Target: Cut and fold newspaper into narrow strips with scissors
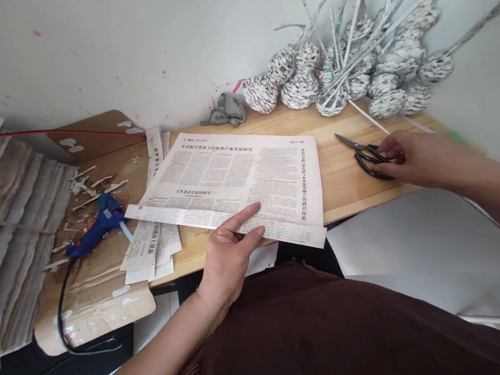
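Observation:
A printed newspaper sheet lies on the wooden table, with a narrow strip along its near edge; whether this is a fold or a separate piece, I cannot tell. My left hand rests on that near edge, index finger and thumb stretched out on top; its other fingers are mostly hidden. To the right, my right hand has its fingers closed at the handles of black-handled scissors. The scissors lie on the tabletop, blades pointing away to the left. Cut newspaper strips lie under and beside the sheet's left side.
Woven paper gourd shapes with long stems lean against the wall, beside a grey cloth-like lump. On cardboard at left are a blue glue gun, its cord and paper scraps. A tall paper stack stands far left.

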Demonstrator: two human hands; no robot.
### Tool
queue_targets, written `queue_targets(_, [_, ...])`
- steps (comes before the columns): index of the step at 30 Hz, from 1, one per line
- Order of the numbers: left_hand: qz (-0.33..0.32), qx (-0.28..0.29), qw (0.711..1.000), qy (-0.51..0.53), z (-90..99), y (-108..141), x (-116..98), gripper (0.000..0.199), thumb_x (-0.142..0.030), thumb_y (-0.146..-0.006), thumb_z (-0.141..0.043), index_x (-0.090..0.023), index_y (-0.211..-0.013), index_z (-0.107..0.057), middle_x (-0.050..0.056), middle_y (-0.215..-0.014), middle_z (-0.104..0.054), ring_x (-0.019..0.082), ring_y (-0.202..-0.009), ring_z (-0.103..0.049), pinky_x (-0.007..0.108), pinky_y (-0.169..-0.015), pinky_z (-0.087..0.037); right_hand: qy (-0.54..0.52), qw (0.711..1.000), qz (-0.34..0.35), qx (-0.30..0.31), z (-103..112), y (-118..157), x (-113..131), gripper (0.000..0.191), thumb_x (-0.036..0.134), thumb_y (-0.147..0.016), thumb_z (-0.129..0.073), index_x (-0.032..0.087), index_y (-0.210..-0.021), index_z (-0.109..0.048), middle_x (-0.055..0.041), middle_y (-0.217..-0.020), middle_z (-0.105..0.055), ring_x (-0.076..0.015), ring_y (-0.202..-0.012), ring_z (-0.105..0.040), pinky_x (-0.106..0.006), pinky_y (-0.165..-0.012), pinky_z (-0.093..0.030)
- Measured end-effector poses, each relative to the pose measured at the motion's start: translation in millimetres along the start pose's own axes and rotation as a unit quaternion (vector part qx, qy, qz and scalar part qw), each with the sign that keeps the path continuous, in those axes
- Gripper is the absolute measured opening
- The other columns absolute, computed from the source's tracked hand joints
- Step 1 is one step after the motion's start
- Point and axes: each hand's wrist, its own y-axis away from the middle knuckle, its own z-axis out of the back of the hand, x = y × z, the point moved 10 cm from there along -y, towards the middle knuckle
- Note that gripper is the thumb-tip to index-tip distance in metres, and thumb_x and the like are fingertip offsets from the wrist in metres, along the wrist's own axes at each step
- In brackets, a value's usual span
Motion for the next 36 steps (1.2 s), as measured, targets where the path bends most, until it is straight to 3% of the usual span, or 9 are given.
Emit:
queue_targets(3, [-0.01,-0.011,1.0,0.0,1.1,-1,-4,0.047,-0.025,-0.073,-0.087,-0.02,-0.119,-0.076,0.006,-0.107,-0.08,0.02,-0.099,-0.074,0.033,-0.095,-0.059,0.015,0.996,-0.04,0.075,-11,-12,-19,0.048,0.056,-0.073,-0.079,0.011,-0.087,-0.071,-0.0088,-0.073,-0.074,-0.0147,-0.057,-0.06,-0.029,-0.055,-0.036])
queue_targets(7, [-0.018,-0.034,0.999,0.005,5.6,-3,-4,0.049,-0.026,-0.07,-0.089,-0.018,-0.116,-0.076,0.006,-0.101,-0.08,0.019,-0.094,-0.074,0.032,-0.093,-0.059,0.015,0.991,-0.023,0.134,-19,-21,-26,0.042,0.053,-0.071,-0.079,0.012,-0.077,-0.071,-0.0019,-0.058,-0.069,-0.0103,-0.049,-0.055,-0.028,-0.054,-0.033])
queue_targets(10, [-0.021,-0.051,0.998,0.0,10.1,-4,-2,0.05,-0.026,-0.069,-0.09,-0.017,-0.116,-0.076,0.005,-0.095,-0.079,0.019,-0.089,-0.074,0.032,-0.088,-0.061,-0.095,0.98,-0.003,0.173,-20,-8,-15,0.037,0.048,-0.08,-0.072,0.011,-0.08,-0.07,-0.0028,-0.059,-0.07,-0.0081,-0.047,-0.052,-0.028,-0.052,-0.032])
queue_targets(12, [-0.025,-0.059,0.998,0.0,12.2,-5,-1,0.048,-0.026,-0.069,-0.091,-0.018,-0.114,-0.076,0.004,-0.094,-0.079,0.019,-0.089,-0.074,0.031,-0.087,-0.061,-0.256,0.944,0.014,0.21,-17,12,6,0.034,0.046,-0.092,-0.061,0.012,-0.089,-0.067,-0.008,-0.071,-0.074,-0.0095,-0.051,-0.056,-0.027,-0.048,-0.033])
queue_targets(14, [-0.031,-0.061,0.998,0.003,12.7,-6,-2,0.046,-0.025,-0.069,-0.09,-0.018,-0.112,-0.076,0.004,-0.095,-0.078,0.019,-0.091,-0.073,0.031,-0.088,-0.061,-0.374,0.89,0.034,0.261,-14,40,34,0.033,0.05,-0.089,-0.069,0.017,-0.089,-0.065,-0.0082,-0.073,-0.072,-0.0137,-0.058,-0.061,-0.025,-0.045,-0.036])
queue_targets(18, [-0.038,-0.057,0.998,-0.001,12.7,-7,-5,0.047,-0.023,-0.069,-0.089,-0.019,-0.114,-0.076,0.004,-0.098,-0.077,0.021,-0.1,-0.072,0.032,-0.09,-0.061,-0.466,0.777,0.06,0.418,-27,108,87,0.044,0.063,-0.09,-0.064,0.02,-0.101,-0.067,-0.0027,-0.071,-0.063,-0.0134,-0.054,-0.058,-0.025,-0.045,-0.045])
queue_targets(21, [-0.037,-0.057,0.998,-0.007,13.8,-7,-6,0.049,-0.023,-0.069,-0.09,-0.019,-0.116,-0.075,0.004,-0.099,-0.077,0.022,-0.102,-0.072,0.032,-0.09,-0.061,-0.458,0.736,0.079,0.492,-40,144,108,0.047,0.067,-0.091,-0.058,0.021,-0.096,-0.067,-0.0015,-0.073,-0.06,-0.0128,-0.054,-0.057,-0.025,-0.048,-0.051])
queue_targets(26, [-0.035,-0.048,0.998,0.0,13.8,-5,-6,0.051,-0.022,-0.069,-0.09,-0.018,-0.118,-0.074,0.004,-0.103,-0.078,0.018,-0.097,-0.073,0.026,-0.087,-0.061,-0.461,0.725,0.1,0.502,-42,150,124,0.05,0.069,-0.094,-0.051,0.021,-0.089,-0.065,0.0,-0.068,-0.055,-0.0127,-0.053,-0.053,-0.025,-0.05,-0.053])
queue_targets(36, [-0.004,-0.032,0.999,-0.001,11.0,-3,-3,0.055,-0.023,-0.07,-0.09,-0.017,-0.121,-0.071,0.004,-0.088,-0.078,0.015,-0.08,-0.075,0.025,-0.081,-0.063,-0.399,0.727,0.047,0.557,-58,137,138,0.052,0.068,-0.084,-0.067,0.017,-0.085,-0.058,0.0009,-0.077,-0.051,-0.0115,-0.061,-0.053,-0.023,-0.053,-0.047])
